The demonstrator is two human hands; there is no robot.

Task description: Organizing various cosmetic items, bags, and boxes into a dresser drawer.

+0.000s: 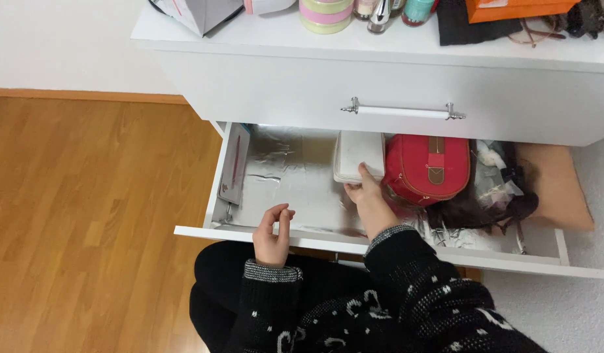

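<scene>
While drawer stands open, right hand grips white box, fingers clamped on its edge, beside red bag; left hand on drawer front, fingers loosely curled, empty.

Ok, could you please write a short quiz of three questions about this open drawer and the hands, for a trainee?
1. True or false: the right hand touches the white box inside the open drawer.
2. What lies directly to the right of the white box in the picture? A) a green bottle B) a red bag C) a blue towel
3. Fill in: the left hand rests at the drawer's front ____.

Key:
1. True; its thumb presses on the box.
2. B, the red bag.
3. Edge; the fingers are curled and hold nothing.
</scene>
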